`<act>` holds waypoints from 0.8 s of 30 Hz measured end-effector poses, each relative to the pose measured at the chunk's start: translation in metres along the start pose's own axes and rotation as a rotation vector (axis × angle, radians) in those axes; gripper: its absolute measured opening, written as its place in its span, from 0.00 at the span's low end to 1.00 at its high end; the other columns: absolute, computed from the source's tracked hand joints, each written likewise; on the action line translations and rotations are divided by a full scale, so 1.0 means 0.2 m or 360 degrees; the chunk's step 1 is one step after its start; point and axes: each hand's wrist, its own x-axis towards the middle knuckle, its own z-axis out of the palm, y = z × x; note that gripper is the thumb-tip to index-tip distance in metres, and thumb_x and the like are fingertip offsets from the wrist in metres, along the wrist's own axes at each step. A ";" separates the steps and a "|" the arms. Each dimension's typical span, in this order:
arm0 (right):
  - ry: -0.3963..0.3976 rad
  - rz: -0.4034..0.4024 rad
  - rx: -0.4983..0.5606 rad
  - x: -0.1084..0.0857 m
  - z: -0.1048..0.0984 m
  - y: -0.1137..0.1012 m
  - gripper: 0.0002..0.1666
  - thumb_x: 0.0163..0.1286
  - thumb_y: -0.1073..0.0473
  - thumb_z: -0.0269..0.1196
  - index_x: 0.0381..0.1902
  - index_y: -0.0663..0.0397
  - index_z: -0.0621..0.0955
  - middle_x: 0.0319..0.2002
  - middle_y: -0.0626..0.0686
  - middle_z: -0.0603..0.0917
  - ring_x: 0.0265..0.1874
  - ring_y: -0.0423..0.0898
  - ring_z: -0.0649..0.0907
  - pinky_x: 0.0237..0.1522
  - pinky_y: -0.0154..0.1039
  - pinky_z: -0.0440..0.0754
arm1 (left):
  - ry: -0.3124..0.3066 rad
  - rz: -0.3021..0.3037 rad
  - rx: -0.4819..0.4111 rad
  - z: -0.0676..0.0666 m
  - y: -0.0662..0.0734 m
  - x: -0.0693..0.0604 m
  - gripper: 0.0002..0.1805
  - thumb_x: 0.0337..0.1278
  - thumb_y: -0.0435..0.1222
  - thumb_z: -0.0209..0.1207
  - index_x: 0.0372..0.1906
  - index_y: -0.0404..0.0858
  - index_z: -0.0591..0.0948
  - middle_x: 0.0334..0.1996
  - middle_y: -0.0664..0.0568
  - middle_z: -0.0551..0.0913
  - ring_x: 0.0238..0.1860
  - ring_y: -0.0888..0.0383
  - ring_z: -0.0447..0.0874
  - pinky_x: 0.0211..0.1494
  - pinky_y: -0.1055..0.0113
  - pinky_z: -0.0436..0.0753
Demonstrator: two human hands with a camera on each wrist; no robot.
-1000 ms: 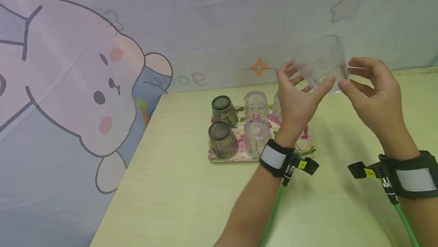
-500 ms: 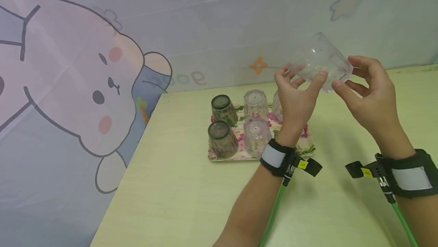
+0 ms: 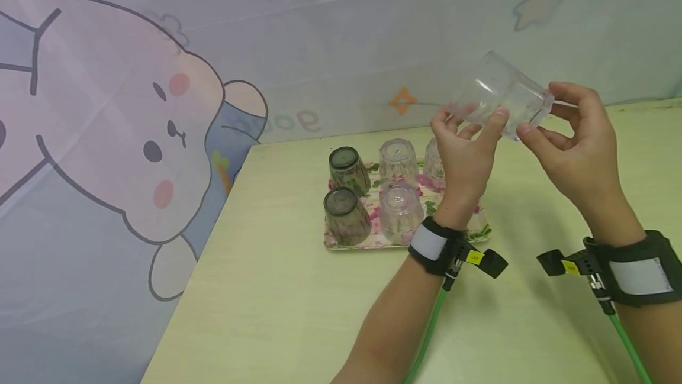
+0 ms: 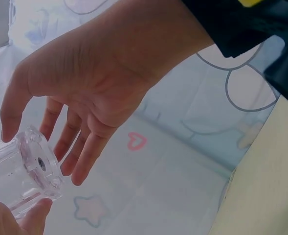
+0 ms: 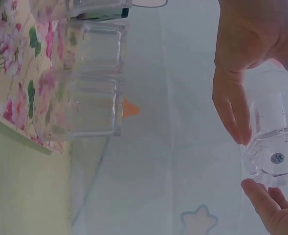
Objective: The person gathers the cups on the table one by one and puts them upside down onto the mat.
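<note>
In the head view a clear drinking glass (image 3: pixel 492 91) is raised above the table, tilted, its base toward the right. My left hand (image 3: pixel 465 159) holds its side between thumb and fingers. With thumb and fingertips my right hand (image 3: pixel 588 147) pinches the base edge. A small round sticker (image 5: pixel 277 158) shows on the base in the right wrist view. Behind the left hand, a floral tray (image 3: pixel 367 247) carries upside-down glasses: two dark ones, such as the near dark glass (image 3: pixel 347 218), and clear ones, such as the near clear glass (image 3: pixel 401 218). A further clear glass (image 3: pixel 434 165) is partly hidden.
The pale yellow table (image 3: pixel 266 295) meets a printed cloth backdrop (image 3: pixel 330 47) at its back and left edges. Green cables (image 3: pixel 426 336) run from the wrist-worn cameras along both forearms.
The held glass has turned in both hands: its mouth has swung further left, and its base now points more to the right. The tray and its glasses stay put.
</note>
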 end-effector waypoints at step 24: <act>-0.0080 -0.0090 0.0717 0.01 -0.02 0.03 0.32 0.57 0.78 0.60 0.60 0.58 0.72 0.52 0.49 0.75 0.47 0.40 0.77 0.40 0.18 0.82 | -0.0107 0.0023 -0.0240 0.04 0.03 -0.03 0.32 0.54 0.39 0.61 0.59 0.56 0.56 0.55 0.64 0.70 0.42 0.70 0.74 0.48 0.70 0.86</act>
